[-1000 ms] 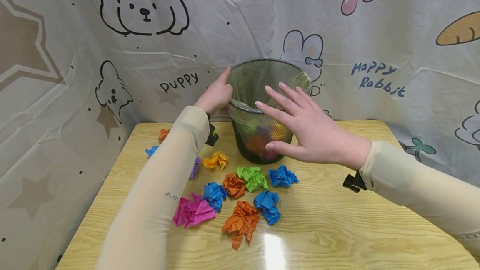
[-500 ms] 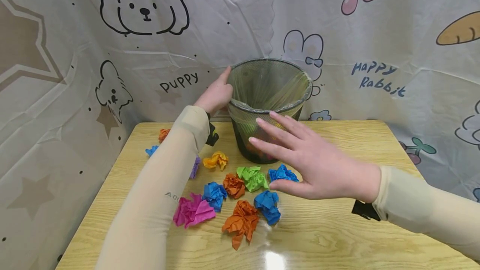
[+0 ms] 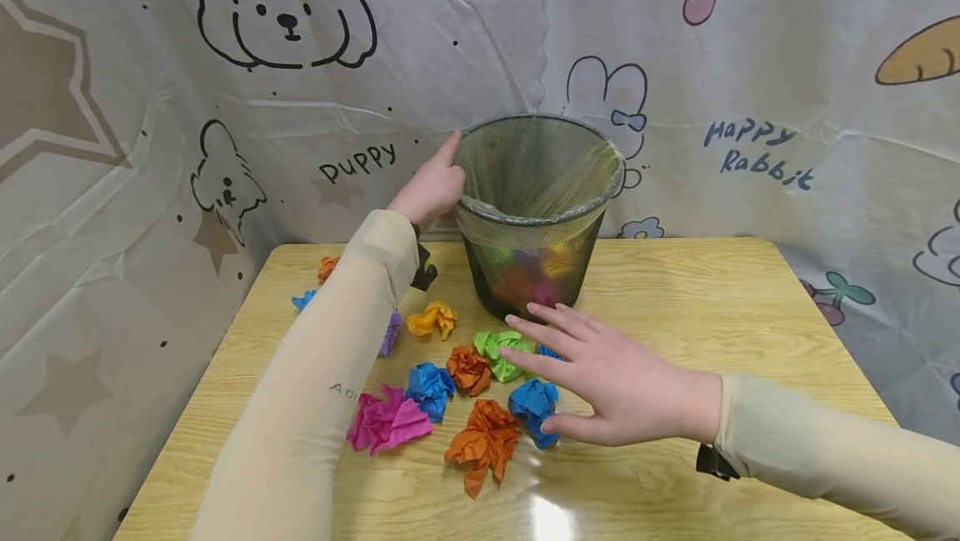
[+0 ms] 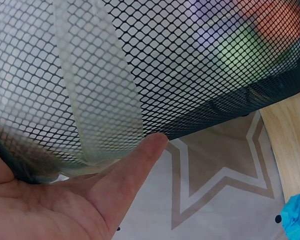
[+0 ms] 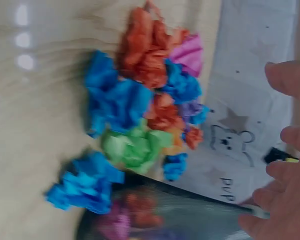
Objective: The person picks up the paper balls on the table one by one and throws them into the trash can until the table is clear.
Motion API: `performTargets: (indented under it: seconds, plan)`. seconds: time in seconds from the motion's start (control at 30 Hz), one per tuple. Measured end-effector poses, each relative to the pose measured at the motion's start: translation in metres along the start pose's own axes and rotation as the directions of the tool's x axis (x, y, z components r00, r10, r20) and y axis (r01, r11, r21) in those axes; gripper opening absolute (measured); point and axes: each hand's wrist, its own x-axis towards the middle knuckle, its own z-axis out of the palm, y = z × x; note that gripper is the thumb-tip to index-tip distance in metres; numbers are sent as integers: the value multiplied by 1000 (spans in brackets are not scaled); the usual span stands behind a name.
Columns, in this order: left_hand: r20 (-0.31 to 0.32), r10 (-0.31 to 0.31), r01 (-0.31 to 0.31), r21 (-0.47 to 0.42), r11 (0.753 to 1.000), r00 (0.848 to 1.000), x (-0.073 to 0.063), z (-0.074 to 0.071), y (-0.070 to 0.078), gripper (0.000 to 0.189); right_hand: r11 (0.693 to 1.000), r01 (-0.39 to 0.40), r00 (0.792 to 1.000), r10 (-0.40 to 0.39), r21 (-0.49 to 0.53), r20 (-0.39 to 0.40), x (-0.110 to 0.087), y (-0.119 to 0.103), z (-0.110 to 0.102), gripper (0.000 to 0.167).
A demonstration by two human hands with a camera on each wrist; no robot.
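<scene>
A black mesh wastebasket point(image 3: 480, 232) with a clear plastic liner stands at the back of the table; crumpled coloured paper shows through its wall. My left hand point(image 3: 433, 189) grips its left rim. In the left wrist view the thumb point(image 4: 140, 162) lies along the outer mesh. With fingers spread and holding nothing, my right hand point(image 3: 626, 383) is over the table, right of the paper balls. Nearest to it are a blue paper ball point(image 3: 534, 408), a green one point(image 3: 498, 353) and another blue one point(image 3: 550, 352), partly hidden by the fingers.
More paper balls lie left of the right hand: orange point(image 3: 483, 445), magenta point(image 3: 386, 420), blue point(image 3: 430, 389), yellow point(image 3: 432, 320) and purple point(image 3: 391, 334), the last partly behind the left sleeve. A printed curtain point(image 3: 480, 41) hangs behind the wooden table point(image 3: 697, 291).
My right hand has come down from in front of the wastebasket's opening to above the table, near the paper balls. My left hand has stayed at the rim.
</scene>
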Motion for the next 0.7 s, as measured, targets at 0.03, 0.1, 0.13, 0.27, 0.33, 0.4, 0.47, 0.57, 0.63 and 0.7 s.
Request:
performTargets:
  seconds: [0.03,0.1,0.13,0.27,0.33,0.4,0.47,0.57,0.63,0.7]
  plan:
    - [-1,2,-2,-6,1000,1000,0,0,0,64,1000,-4,1000,4,-3,13,-1,2,6,79]
    - [-3,4,-4,-13,1000,1000,-1,-1,0,64,1000,-5,1000,5,-4,31,-3,6,18,80]
    - [0,4,-4,-18,1000,1000,-1,-1,0,64,1000,-10,999,10,-7,45,-4,8,24,81]
    - [-3,-2,2,-22,1000,1000,-1,-1,0,64,999,-33,995,31,16,94,-8,14,48,82]
    - [0,-7,7,-29,1000,1000,-1,-1,0,64,998,-43,993,39,35,113,-10,15,59,83]
    - [5,-9,9,-26,1000,1000,-1,-1,0,64,997,-51,991,43,57,125,-11,16,68,83]
    - [1,-11,11,-26,1000,1000,0,-1,-1,64,996,-57,990,47,70,135,-11,17,75,84]
    - [-6,-13,12,-21,1000,1000,1,0,-2,64,995,-65,987,53,73,151,-12,17,84,85]
    - [-8,-11,11,-18,1000,1000,1,0,-2,64,995,-64,986,52,73,156,-12,18,88,84]
    - [-9,-8,8,-13,1000,1000,2,0,-2,64,996,-55,987,44,68,153,-12,18,92,80]
